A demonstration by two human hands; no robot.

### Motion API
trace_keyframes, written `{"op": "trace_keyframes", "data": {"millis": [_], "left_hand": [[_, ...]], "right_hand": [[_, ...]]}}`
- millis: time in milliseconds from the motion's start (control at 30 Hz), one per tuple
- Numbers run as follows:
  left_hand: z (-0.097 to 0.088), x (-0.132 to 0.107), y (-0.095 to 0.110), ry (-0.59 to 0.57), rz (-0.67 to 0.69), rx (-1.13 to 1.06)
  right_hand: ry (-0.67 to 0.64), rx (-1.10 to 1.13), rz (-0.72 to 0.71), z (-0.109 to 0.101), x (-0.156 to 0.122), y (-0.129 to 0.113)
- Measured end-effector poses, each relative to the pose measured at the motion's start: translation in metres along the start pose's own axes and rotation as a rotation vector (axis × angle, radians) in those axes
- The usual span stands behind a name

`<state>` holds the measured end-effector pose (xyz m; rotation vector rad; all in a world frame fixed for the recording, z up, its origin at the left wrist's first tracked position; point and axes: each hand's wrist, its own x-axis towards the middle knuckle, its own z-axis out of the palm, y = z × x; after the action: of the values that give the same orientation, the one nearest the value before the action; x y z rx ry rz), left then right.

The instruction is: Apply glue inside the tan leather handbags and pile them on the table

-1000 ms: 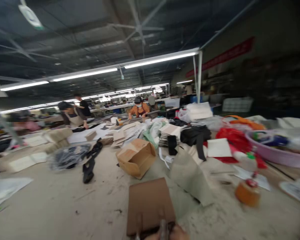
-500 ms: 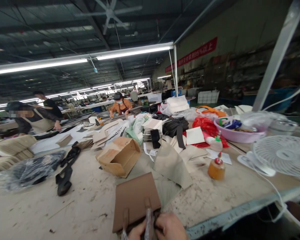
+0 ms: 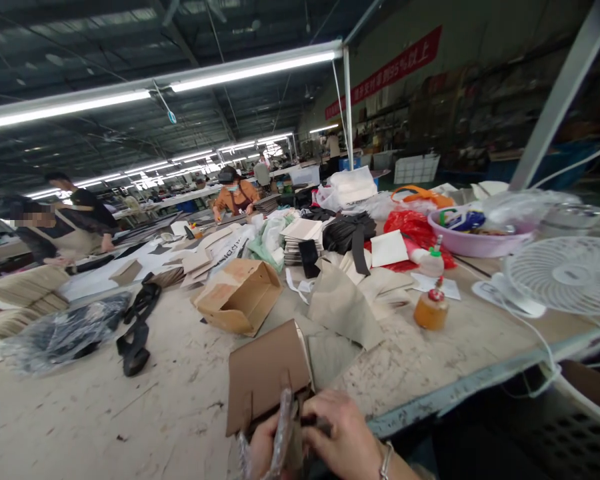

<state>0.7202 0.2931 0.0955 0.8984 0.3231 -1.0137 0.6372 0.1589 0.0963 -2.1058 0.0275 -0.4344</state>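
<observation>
Gripping a brown handbag (image 3: 265, 370) at its near, handled edge with left hand (image 3: 261, 448) and right hand (image 3: 337, 427)

Working over a cluttered worktable (image 3: 175, 427), spreading out beyond the grip. Facing the handbag on the tabletop just past the grip and slightly left, lying back or tilted, hard to tell which. Finding no clear long axis in its squarish visible side; seeing the handles (image 3: 281, 427) pointing back toward the grip. Facing an open cardboard box (image 3: 237, 293) farther out, beyond the bag. Clasping the near edge with the left hand, being the closer one to the bag's middle. Pinching the same edge's right end with the right hand. Seeing an amber bottle (image 3: 431, 313) well right of the grip. Pinching a small dark part (image 3: 323, 423) there, not making out exactly what.
</observation>
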Motion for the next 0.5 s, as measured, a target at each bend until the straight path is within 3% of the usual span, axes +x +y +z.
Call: {"op": "trace_keyframes", "data": {"millis": [100, 200, 367, 500], "left_hand": [[-0.015, -0.012, 0.008, -0.059, -0.082, -0.158], [-0.031, -0.028, 0.011, -0.103, -0.14, -0.314], [-0.047, -0.053, 0.01, -0.09, -0.006, -0.34], [-0.066, -0.057, 0.003, -0.136, 0.049, -0.278]], "right_hand": [[0.026, 0.1, -0.096, -0.014, 0.002, -0.005], [0.138, 0.097, -0.109, -0.029, 0.003, 0.0], [0.46, 0.015, -0.089, -0.059, 0.005, 0.029], [0.752, -0.006, 0.074, -0.096, 0.0, 0.057]]}}
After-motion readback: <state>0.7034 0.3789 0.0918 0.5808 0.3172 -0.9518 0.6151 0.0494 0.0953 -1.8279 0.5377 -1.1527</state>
